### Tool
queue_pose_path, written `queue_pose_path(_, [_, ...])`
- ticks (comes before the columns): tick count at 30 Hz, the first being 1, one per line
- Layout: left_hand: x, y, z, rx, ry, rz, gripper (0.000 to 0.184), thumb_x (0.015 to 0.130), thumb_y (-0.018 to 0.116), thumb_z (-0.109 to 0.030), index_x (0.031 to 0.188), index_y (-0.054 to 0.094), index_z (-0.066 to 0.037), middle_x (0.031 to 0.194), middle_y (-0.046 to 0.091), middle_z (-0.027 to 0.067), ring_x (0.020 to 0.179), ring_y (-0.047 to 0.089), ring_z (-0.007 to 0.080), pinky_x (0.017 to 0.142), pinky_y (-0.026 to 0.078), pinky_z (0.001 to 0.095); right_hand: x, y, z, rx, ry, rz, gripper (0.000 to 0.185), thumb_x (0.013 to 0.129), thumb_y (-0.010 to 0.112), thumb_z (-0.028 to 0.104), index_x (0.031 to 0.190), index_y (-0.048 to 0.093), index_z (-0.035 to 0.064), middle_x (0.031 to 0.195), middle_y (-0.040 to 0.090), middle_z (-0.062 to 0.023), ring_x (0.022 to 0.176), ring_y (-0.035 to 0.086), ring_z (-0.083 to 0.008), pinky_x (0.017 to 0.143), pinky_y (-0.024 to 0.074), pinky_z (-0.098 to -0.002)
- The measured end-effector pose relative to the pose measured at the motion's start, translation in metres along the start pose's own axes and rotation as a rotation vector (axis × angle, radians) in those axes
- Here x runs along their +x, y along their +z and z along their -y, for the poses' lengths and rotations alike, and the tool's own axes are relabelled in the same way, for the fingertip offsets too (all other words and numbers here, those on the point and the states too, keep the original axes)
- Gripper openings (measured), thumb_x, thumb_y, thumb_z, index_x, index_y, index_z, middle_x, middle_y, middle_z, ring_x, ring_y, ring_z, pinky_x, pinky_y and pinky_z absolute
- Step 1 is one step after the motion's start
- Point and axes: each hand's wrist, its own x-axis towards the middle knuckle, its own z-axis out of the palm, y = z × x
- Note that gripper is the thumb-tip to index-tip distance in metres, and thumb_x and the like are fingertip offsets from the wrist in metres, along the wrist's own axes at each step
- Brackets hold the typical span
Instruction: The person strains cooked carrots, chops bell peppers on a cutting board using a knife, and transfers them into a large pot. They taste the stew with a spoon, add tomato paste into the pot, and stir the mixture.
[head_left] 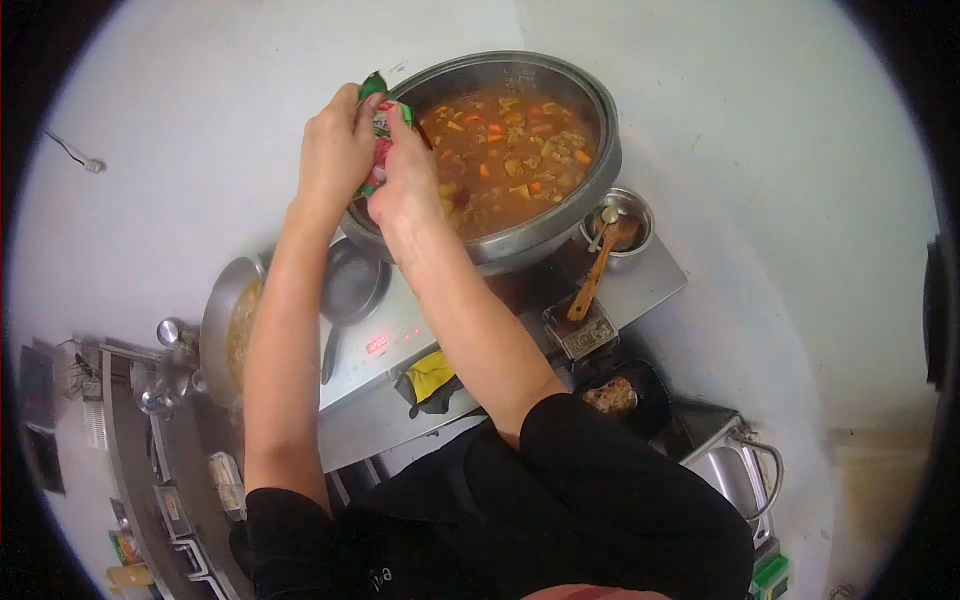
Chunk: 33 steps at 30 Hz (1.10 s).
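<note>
A large round metal pot (600,165) holds a reddish-brown stew (515,150) with orange and yellowish chunks. At the pot's left rim, both hands grip a crumpled green, red and white packet (382,150). My left hand (335,150) is closed around its left side, and my right hand (405,178) is closed on its right side. Something dark shows at the packet's edge over the stew, though I cannot tell what it is. The fingers hide much of the packet.
A small frying pan (352,285) lies on the cooktop (375,365). Right of the pot, a steel bowl (640,235) holds a wooden-handled utensil (592,280). A wide pan (215,330) stands left; a yellow-black cloth (430,380) lies at the front edge.
</note>
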Motion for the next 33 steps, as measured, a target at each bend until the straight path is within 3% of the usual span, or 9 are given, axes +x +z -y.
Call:
queue_pose_path(5, [0.001, -0.001, 0.018, -0.203, -0.166, 0.049, 0.032, 0.094, 0.05, -0.028, 0.084, 0.054, 0.002, 0.069, 0.058, 0.0233, 0.061, 0.054, 0.037, 0.06, 0.043, 0.0415, -0.001, -0.003, 0.004, -0.051, 0.051, 0.202, 0.019, 0.092, 0.059, 0.022, 0.104, 0.061, 0.0071, 0.094, 0.064, -0.0039, 0.082, 0.061, -0.0152, 0.07, 0.0482, -0.0323])
queue_pose_path(11, [-0.006, -0.005, 0.008, -0.142, -0.176, 0.027, 0.033, 0.096, 0.047, -0.029, 0.085, 0.056, 0.001, 0.069, 0.058, 0.0237, 0.061, 0.054, 0.0366, 0.061, 0.043, 0.0418, 0.003, -0.002, -0.007, -0.05, -0.006, 0.077, 0.017, 0.09, 0.061, 0.019, 0.102, 0.063, 0.0066, 0.095, 0.064, -0.0048, 0.079, 0.061, -0.0153, 0.068, 0.0483, -0.0318])
queue_pose_path(15, [-0.009, -0.005, 0.002, -0.101, -0.159, 0.0, 0.032, 0.096, 0.048, -0.028, 0.083, 0.055, 0.001, 0.068, 0.058, 0.024, 0.062, 0.055, 0.0403, 0.059, 0.043, 0.0437, 0.002, -0.003, -0.004, -0.093, 0.055, 0.003, 0.018, 0.09, 0.063, 0.025, 0.1, 0.064, 0.0102, 0.085, 0.059, -0.0007, 0.068, 0.053, -0.0129, 0.062, 0.0431, -0.0299])
queue_pose_path(17, [-0.011, -0.003, 0.0, 0.002, -0.218, 0.028, 0.03, 0.097, 0.047, -0.027, 0.091, 0.059, 0.0, 0.074, 0.061, 0.021, 0.062, 0.054, 0.0267, 0.063, 0.045, 0.0376, -0.001, -0.003, 0.0, -0.072, 0.139, 0.001, 0.018, 0.09, 0.063, 0.028, 0.099, 0.064, 0.0123, 0.081, 0.057, 0.001, 0.065, 0.05, -0.0114, 0.06, 0.0412, -0.0288])
queue_pose_path(18, [-0.012, -0.001, 0.0, 0.064, -0.202, 0.009, 0.029, 0.096, 0.048, -0.027, 0.089, 0.057, -0.001, 0.073, 0.06, 0.0225, 0.061, 0.055, 0.0328, 0.06, 0.044, 0.04, -0.001, -0.002, 0.001, -0.054, 0.146, 0.0, 0.018, 0.09, 0.062, 0.028, 0.099, 0.064, 0.0125, 0.081, 0.057, 0.001, 0.065, 0.051, -0.0113, 0.059, 0.0413, -0.0287])
queue_pose_path(21, [-0.016, 0.0, -0.006, 0.101, -0.165, -0.018, 0.029, 0.096, 0.049, -0.028, 0.087, 0.055, -0.001, 0.07, 0.058, 0.0233, 0.061, 0.056, 0.0386, 0.057, 0.043, 0.0428, 0.0, 0.0, 0.0, 0.002, 0.125, -0.007, 0.018, 0.09, 0.061, 0.029, 0.098, 0.063, 0.013, 0.082, 0.058, 0.0012, 0.065, 0.051, -0.0108, 0.058, 0.0418, -0.0283])
queue_pose_path(27, [-0.02, 0.002, -0.012, 0.181, -0.111, -0.032, 0.026, 0.096, 0.049, -0.026, 0.088, 0.054, -0.003, 0.065, 0.057, 0.023, 0.058, 0.055, 0.0427, 0.051, 0.041, 0.0454, 0.002, 0.001, 0.001, 0.102, 0.106, -0.03, 0.018, 0.092, 0.059, 0.031, 0.096, 0.063, 0.0141, 0.083, 0.059, 0.0016, 0.066, 0.052, -0.0099, 0.056, 0.0428, -0.0275])
queue_pose_path(30, [-0.019, -0.002, -0.017, 0.172, -0.107, 0.0, 0.021, 0.095, 0.048, -0.024, 0.087, 0.051, -0.005, 0.066, 0.059, 0.0237, 0.064, 0.057, 0.0452, 0.055, 0.042, 0.0526, 0.002, 0.001, 0.002, 0.154, 0.106, -0.042, 0.019, 0.092, 0.058, 0.032, 0.095, 0.063, 0.0146, 0.083, 0.06, 0.0018, 0.066, 0.053, -0.0094, 0.055, 0.0433, -0.027])
queue_pose_path(33, [-0.018, -0.004, -0.02, 0.215, -0.098, 0.013, 0.022, 0.095, 0.047, -0.026, 0.088, 0.051, -0.005, 0.065, 0.059, 0.0237, 0.064, 0.057, 0.0459, 0.056, 0.042, 0.0531, 0.001, 0.003, 0.003, 0.207, 0.11, -0.043, 0.019, 0.093, 0.057, 0.033, 0.094, 0.063, 0.0152, 0.084, 0.06, 0.0019, 0.066, 0.053, -0.009, 0.054, 0.0438, -0.0266])
